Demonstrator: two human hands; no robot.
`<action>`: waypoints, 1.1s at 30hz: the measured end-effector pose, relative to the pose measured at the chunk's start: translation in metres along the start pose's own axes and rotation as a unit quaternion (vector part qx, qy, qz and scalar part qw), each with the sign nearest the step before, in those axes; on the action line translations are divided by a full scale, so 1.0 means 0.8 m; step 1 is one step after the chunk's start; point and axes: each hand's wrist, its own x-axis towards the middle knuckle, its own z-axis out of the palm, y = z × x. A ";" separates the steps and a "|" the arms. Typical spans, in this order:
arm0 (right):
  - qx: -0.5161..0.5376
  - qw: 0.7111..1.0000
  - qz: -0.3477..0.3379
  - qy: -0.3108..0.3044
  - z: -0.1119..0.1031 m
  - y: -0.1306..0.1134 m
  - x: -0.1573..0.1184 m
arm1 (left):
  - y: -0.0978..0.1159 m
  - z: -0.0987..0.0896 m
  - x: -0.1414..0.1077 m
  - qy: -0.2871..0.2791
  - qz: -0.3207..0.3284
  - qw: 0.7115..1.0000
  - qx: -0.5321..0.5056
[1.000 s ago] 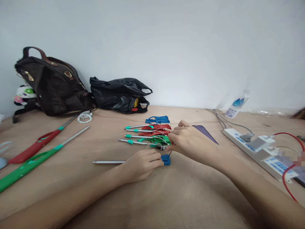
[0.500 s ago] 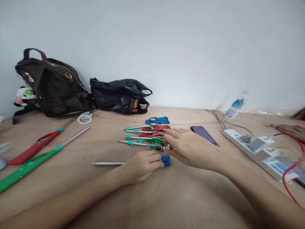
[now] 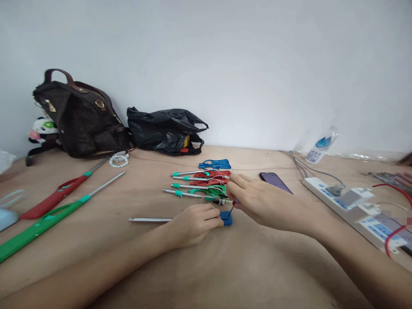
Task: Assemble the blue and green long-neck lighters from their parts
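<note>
Screwdriver (image 3: pixel 232 209) slants from the right hand (image 3: pixel 257 195), a bit of its red handle showing where the curled fingers wrap it, while its tip seems to meet the end of the blue body (image 3: pixel 227 219) just below. That lean probably lets the hand clear the body and keep the tip on its spot. The fingers are clamped on the handle; the thumb's place on it I cannot tell. Just left of that grip, the left hand (image 3: pixel 193 225) is bent over the body, pressing it against the table (image 3: pixel 144 199), likely so that it cannot turn or slide under the tip. A metal tube (image 3: pixel 149 220) juts out left of the left hand, apparently needing no hold of its own. Beyond the grip lie green shells (image 3: pixel 214 189), then red shells (image 3: pixel 222 182), then blue shells (image 3: pixel 216 164), with slim rods (image 3: pixel 185 194) pointing left, perhaps ranked so that matching parts stay together. Well left of both hands, a red lighter (image 3: pixel 48 201) and a green lighter (image 3: pixel 41 228) lie whole, presumably out of the way
</note>
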 end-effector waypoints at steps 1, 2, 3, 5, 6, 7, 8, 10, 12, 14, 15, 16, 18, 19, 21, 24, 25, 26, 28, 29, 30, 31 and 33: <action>0.000 1.000 -0.001 -0.006 -0.001 0.000 0.001 | 0.000 0.000 0.000 0.002 -0.001 1.000 0.002; -0.006 1.000 0.006 -0.015 -0.002 0.000 0.002 | 0.000 0.000 0.000 0.003 -0.002 1.000 0.003; -0.016 0.999 0.018 -0.027 -0.002 0.000 0.005 | 0.000 0.000 0.000 0.001 -0.001 1.000 0.002; -0.049 0.997 0.042 -0.052 0.000 0.000 0.011 | 0.000 0.000 0.000 -0.003 -0.001 1.000 -0.002; -0.067 0.995 0.048 -0.064 0.000 0.000 0.013 | -0.001 0.000 0.000 -0.006 0.000 1.000 -0.004; -0.081 0.993 0.048 -0.069 0.000 0.001 0.014 | -0.001 0.000 -0.001 -0.007 -0.001 1.000 -0.005; -0.086 0.993 0.042 -0.066 -0.001 0.002 0.014 | -0.001 0.000 -0.001 -0.009 -0.001 1.000 -0.006; -0.068 0.997 0.005 -0.047 -0.005 0.005 0.010 | -0.001 0.000 -0.001 -0.008 -0.002 1.000 -0.006; -0.031 0.998 -0.039 -0.032 -0.008 0.007 0.006 | -0.001 0.000 -0.001 -0.006 0.000 1.000 -0.007; -0.022 0.998 -0.047 -0.030 -0.008 0.008 0.005 | -0.001 0.000 -0.001 -0.002 0.000 1.000 -0.008; -0.032 0.999 -0.030 -0.033 -0.007 0.007 0.006 | -0.001 -0.001 -0.001 -0.001 0.000 1.000 -0.008; -0.049 0.998 -0.002 -0.038 -0.005 0.006 0.007 | -0.001 -0.001 -0.001 -0.001 -0.002 1.000 -0.008; -0.079 0.994 0.054 -0.056 -0.002 0.003 0.010 | 0.000 -0.002 0.000 -0.004 -0.006 1.000 -0.007; -0.084 0.992 0.070 -0.061 -0.002 0.002 0.010 | 0.000 -0.002 0.000 -0.006 -0.007 1.000 -0.007; -0.070 0.994 0.060 -0.052 -0.004 0.003 0.008 | 0.000 -0.003 0.000 -0.009 -0.007 1.000 -0.008; -0.007 0.999 -0.003 -0.041 -0.011 0.008 0.003 | 0.000 -0.003 0.001 -0.007 -0.003 1.000 -0.009; 0.006 0.999 -0.006 -0.049 -0.012 0.009 0.003 | 0.000 -0.003 0.001 -0.006 -0.002 1.000 -0.009; 0.006 0.998 0.007 -0.062 -0.013 0.010 0.004 | 0.000 -0.003 0.001 -0.007 -0.002 1.000 -0.009; -0.020 0.995 0.057 -0.084 -0.012 0.009 0.007 | -0.001 -0.003 0.001 -0.010 -0.001 1.000 -0.008; -0.037 0.992 0.081 -0.089 -0.011 0.008 0.008 | -0.001 -0.003 0.001 -0.012 -0.001 1.000 -0.007; -0.051 0.990 0.097 -0.091 -0.010 0.007 0.008 | -0.001 -0.002 0.001 -0.012 -0.001 1.000 -0.007; -0.056 0.990 0.099 -0.085 -0.009 0.006 0.007 | -0.001 -0.002 0.001 -0.012 -0.002 1.000 -0.007; -0.035 0.995 0.066 -0.065 -0.008 0.006 0.003 | -0.001 -0.002 0.001 -0.009 -0.003 1.000 -0.006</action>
